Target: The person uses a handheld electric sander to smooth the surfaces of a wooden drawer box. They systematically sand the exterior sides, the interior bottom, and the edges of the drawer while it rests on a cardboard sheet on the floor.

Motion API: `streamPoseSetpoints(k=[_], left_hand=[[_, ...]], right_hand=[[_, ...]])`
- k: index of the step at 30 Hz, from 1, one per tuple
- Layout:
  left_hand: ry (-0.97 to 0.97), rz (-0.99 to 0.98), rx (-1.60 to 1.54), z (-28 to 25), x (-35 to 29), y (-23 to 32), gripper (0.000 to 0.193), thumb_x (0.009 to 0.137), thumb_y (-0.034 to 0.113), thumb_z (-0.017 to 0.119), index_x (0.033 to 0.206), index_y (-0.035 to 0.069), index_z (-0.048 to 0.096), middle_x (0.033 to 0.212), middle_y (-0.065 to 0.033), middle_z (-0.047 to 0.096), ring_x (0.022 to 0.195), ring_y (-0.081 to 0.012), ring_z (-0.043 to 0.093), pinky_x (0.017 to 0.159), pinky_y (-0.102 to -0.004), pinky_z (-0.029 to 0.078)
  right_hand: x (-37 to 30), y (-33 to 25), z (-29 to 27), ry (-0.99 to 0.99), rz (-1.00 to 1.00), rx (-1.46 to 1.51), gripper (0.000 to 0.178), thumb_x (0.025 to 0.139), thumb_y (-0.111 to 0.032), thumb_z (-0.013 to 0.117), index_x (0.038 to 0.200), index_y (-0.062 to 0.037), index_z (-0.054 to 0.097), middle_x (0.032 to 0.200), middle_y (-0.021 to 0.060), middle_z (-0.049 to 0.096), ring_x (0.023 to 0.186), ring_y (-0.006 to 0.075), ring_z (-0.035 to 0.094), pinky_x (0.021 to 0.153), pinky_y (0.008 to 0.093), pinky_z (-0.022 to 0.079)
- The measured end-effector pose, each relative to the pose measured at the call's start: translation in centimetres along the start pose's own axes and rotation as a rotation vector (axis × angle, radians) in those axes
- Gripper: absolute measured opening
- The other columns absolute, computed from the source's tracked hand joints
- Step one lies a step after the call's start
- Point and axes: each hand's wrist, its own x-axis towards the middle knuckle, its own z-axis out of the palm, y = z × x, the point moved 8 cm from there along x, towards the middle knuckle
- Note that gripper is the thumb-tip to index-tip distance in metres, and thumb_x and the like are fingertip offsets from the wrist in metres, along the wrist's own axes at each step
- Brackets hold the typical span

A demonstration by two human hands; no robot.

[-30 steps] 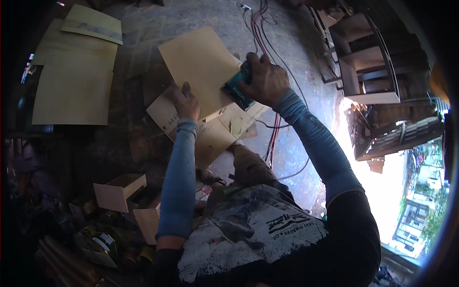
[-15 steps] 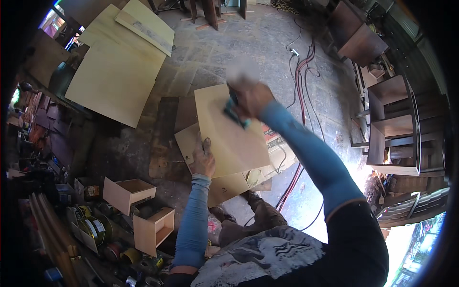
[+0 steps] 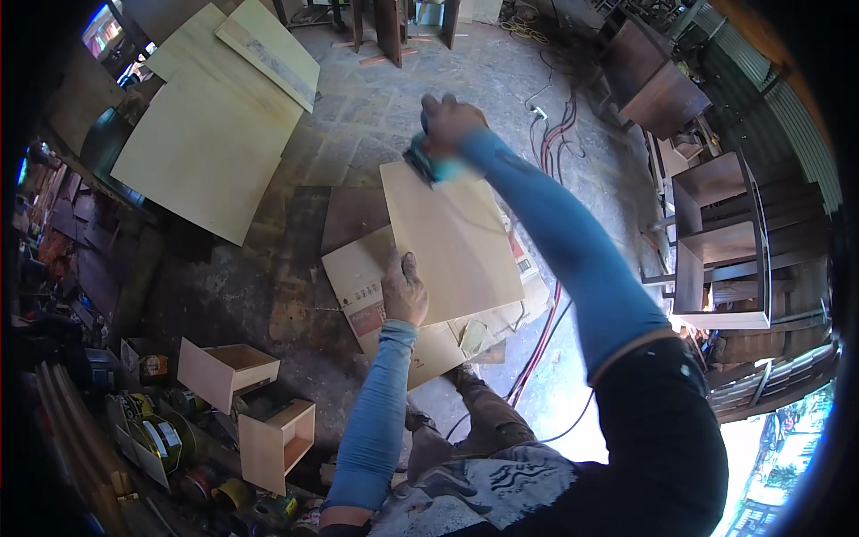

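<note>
A pale rectangular wooden panel (image 3: 456,242) lies at a slant over flattened cardboard (image 3: 358,277) low in front of me. My left hand (image 3: 405,291) grips the panel's left edge, its thumb on the upper side. At the far end of the panel, my right hand (image 3: 452,125) is wrapped round a teal power sander (image 3: 431,166), partly blurred. The sander's dark base rests at or just over the far edge; exact contact cannot be made out. A faint darker, curved patch shows on the panel's face.
Large pale boards (image 3: 210,134) lean at the far left. Small drawer boxes (image 3: 277,443) and several cans (image 3: 165,438) crowd the lower left. Red and dark cables (image 3: 537,353) run along the floor right of the panel. A dark-framed cabinet (image 3: 723,237) stands at the right.
My right hand has carried the sander from the panel's middle up to its far edge. The panel and my left hand have shifted right over the cardboard, uncovering more of its printed side.
</note>
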Motion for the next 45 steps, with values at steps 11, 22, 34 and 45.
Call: streamPoseSetpoints(k=[11,22,34,45], left_hand=[[-0.026,0.013,-0.179,-2.1,-1.0,-2.5,0.038,0.109,0.017,0.047,0.138,-0.007,0.050,0.110,-0.0307,0.069,0.098,-0.0447,0.069,0.084,-0.0480,0.053],[-0.087,-0.095,-0.141,-0.7,-0.7,-1.1,0.046,0.105,0.014,0.055,0.145,-0.007,0.044,0.116,-0.0275,0.069,0.100,-0.0342,0.070,0.087,-0.0442,0.054],[-0.087,-0.053,0.080,0.7,-1.7,0.1,0.095,0.090,0.018,0.082,0.161,-0.003,0.022,0.155,-0.0230,0.042,0.137,-0.0299,0.048,0.115,-0.0398,0.039],[-0.210,0.024,0.315,2.0,0.2,0.4,0.090,0.094,0.019,0.076,0.162,-0.002,0.021,0.162,-0.0223,0.033,0.144,-0.0314,0.039,0.119,-0.0410,0.032]], right_hand=[[-30.7,-3.0,-1.9,-0.043,0.073,0.201,0.067,0.079,-0.033,0.080,0.135,-0.0103,0.051,0.106,0.0177,0.056,0.074,0.0385,0.069,0.067,0.0493,0.060],[-2.2,8.5,1.7,-0.054,0.240,0.115,0.066,0.081,-0.043,0.071,0.135,-0.0087,0.054,0.120,0.0222,0.067,0.107,0.0395,0.070,0.090,0.0480,0.058],[-31.5,16.3,18.3,-0.114,0.270,1.591,0.058,0.087,-0.035,0.081,0.133,-0.0052,0.060,0.120,0.0087,0.064,0.097,0.0170,0.065,0.084,0.0323,0.055],[-4.7,20.1,21.4,-0.134,0.232,1.477,0.060,0.085,-0.051,0.077,0.119,-0.0022,0.069,0.099,0.0169,0.072,0.091,0.0259,0.070,0.086,0.0415,0.053]])
